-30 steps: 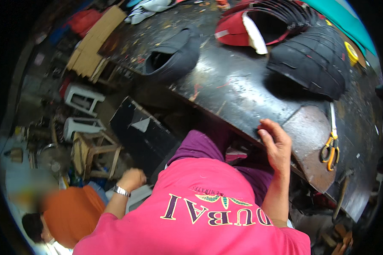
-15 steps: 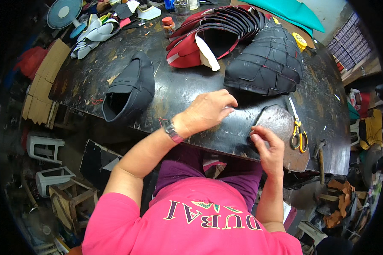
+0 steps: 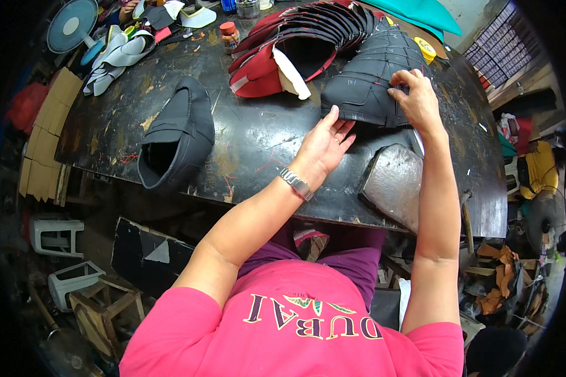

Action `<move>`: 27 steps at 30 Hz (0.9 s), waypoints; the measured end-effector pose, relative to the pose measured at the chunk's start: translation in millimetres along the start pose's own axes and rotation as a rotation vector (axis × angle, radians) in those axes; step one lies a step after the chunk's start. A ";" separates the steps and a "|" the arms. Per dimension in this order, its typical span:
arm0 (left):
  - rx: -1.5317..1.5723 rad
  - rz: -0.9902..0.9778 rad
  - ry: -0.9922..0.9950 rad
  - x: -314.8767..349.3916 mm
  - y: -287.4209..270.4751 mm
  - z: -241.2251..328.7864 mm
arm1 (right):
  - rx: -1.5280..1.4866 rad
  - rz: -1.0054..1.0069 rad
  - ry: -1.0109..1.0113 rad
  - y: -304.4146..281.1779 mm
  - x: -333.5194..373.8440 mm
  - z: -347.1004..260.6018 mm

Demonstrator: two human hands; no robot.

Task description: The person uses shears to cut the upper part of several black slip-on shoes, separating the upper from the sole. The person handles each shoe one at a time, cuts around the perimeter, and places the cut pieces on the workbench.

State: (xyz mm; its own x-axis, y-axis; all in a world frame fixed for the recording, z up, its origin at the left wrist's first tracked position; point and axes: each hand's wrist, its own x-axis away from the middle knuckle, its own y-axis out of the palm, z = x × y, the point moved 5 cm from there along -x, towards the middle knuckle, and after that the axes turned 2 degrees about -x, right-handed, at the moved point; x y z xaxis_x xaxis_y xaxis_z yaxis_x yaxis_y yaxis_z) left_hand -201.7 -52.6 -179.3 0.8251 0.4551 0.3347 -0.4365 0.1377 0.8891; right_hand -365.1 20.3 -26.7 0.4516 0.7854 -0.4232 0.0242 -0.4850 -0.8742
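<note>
Dark worktable (image 3: 258,157) fills the middle; scuffed, glossy black top, pale worn patches, litter stuck on. Red-and-black stack (image 3: 253,80), upper centre: curved run of nested shoe uppers. One knock at the near end could probably fan it out. Ribbed edges, smooth red panels, white flap hanging off the front piece.

Black stack (image 3: 352,94), upper centre-right, just right of the red one: shoe uppers nested in overlapping layers. Judgement: lifting by the outer layer only could slide the rest apart or bend the front piece. Matte, soft-looking, stitched; domed, rounded front.

Single black upper (image 3: 185,129), left of centre, its hollow end right at the table's near edge, maybe over it; a sleeve brushing past could tip it off. Same matte material, pointed form, strap across.

Slab (image 3: 396,179), right of centre below the black stack: grey-brown, hard, mottled, angular. Its edge could snag a dragged layer.

Right hand (image 3: 418,100): over the right side of the black stack, thumb and fingers curled toward each other; can't tell if they pinch a layer. Left hand (image 3: 326,141): palm up, fingers spread, empty, thumb tip at the stack's lower left edge; contact unclear.

Thin pale metal strip (image 3: 417,141) beside the right forearm, blade-like, mostly hidden; possible nick if the wrist drops. Red thread scraps (image 3: 129,157), left, tangled.
</note>
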 end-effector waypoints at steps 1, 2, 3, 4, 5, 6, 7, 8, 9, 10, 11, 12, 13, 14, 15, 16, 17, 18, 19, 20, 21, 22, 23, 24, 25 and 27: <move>0.018 -0.011 0.016 -2.3 0.5 -2.1 | 0.001 -0.070 0.031 0.5 -5.5 3.4; 0.043 -0.042 0.024 -2.9 1.4 -4.1 | -0.014 -0.124 0.037 1.7 -11.1 5.5; 0.062 -0.080 0.030 -1.6 2.1 -6.1 | -0.050 -0.158 0.067 3.6 -15.9 8.9; 0.057 -0.063 0.034 0.8 0.0 -7.9 | -0.092 -0.187 0.069 4.6 -20.7 12.5; 0.059 -0.066 0.038 4.9 -1.4 -9.3 | -0.142 -0.214 0.057 5.6 -25.4 16.4; 0.063 -0.049 0.044 10.0 -3.5 -10.7 | -0.177 -0.247 0.071 8.0 -29.4 21.9; 0.084 -0.035 0.029 16.2 -5.1 -12.6 | -0.240 -0.313 0.082 10.8 -35.1 27.3; 0.094 -0.091 0.044 23.7 -3.1 -12.6 | -0.244 -0.316 0.067 13.2 -39.3 30.9; 0.104 -0.120 0.054 31.8 -2.0 -12.2 | -0.249 -0.314 0.050 15.5 -43.1 33.6; 0.111 -0.107 0.049 40.5 -2.6 -11.8 | -0.242 -0.311 0.057 17.4 -46.9 36.8; 0.107 -0.146 0.056 50.9 -0.7 -9.6 | -0.237 -0.329 0.100 20.0 -50.5 40.7; 0.085 -0.212 0.123 63.4 2.5 -2.9 | -0.256 -0.336 0.104 21.5 -50.8 42.3; 0.056 -0.227 0.176 77.0 3.7 4.7 | -0.259 -0.345 0.142 22.9 -51.6 44.5; 0.034 -0.308 0.244 91.8 8.9 15.4 | -0.271 -0.349 0.176 23.6 -51.1 46.0; -0.064 -0.259 0.333 106.3 9.0 29.4 | -0.251 -0.331 0.139 23.0 -48.8 44.3; -0.135 -0.348 0.458 126.2 16.4 46.6 | -0.217 -0.300 0.127 21.8 -45.5 43.5; -0.261 -0.332 0.502 145.4 20.6 63.0 | -0.193 -0.267 0.100 20.0 -42.4 41.3; -0.375 -0.446 0.590 168.3 32.0 79.2 | -0.157 -0.231 0.081 18.2 -39.3 38.8; -0.608 -0.423 0.695 191.0 39.3 91.1 | -0.139 -0.199 0.055 16.2 -35.2 35.5; -0.852 -0.449 0.817 215.4 48.6 101.0 | -0.108 -0.167 0.038 13.5 -29.1 32.8; -1.162 -0.481 0.872 233.1 57.8 107.8 | -0.074 -0.140 0.033 10.9 -21.9 30.3; -1.399 -0.603 0.936 240.9 66.8 107.8 | -0.112 -0.087 0.014 6.8 -14.3 26.7; -1.717 -0.628 0.895 242.5 68.4 104.9 | -0.142 -0.038 0.010 1.6 -5.7 25.0; -1.876 -0.712 0.952 241.6 69.7 100.9 | -0.170 0.011 0.004 -4.0 4.1 24.0; -2.022 -0.721 0.778 233.8 61.0 88.7 | -0.147 0.136 -0.079 -13.8 21.6 21.5; -2.173 -0.843 0.798 219.2 48.2 60.2 | -0.139 0.230 -0.139 -23.9 60.1 25.8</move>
State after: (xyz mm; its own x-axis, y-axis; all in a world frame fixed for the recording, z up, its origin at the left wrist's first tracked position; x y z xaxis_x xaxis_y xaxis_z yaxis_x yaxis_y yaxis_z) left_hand -20.3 0.9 -44.3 0.9345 -0.1178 -0.3358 -0.2527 0.4449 -0.8592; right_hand -361.5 89.0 -37.3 0.3329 0.6896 -0.6431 0.0622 -0.6966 -0.7148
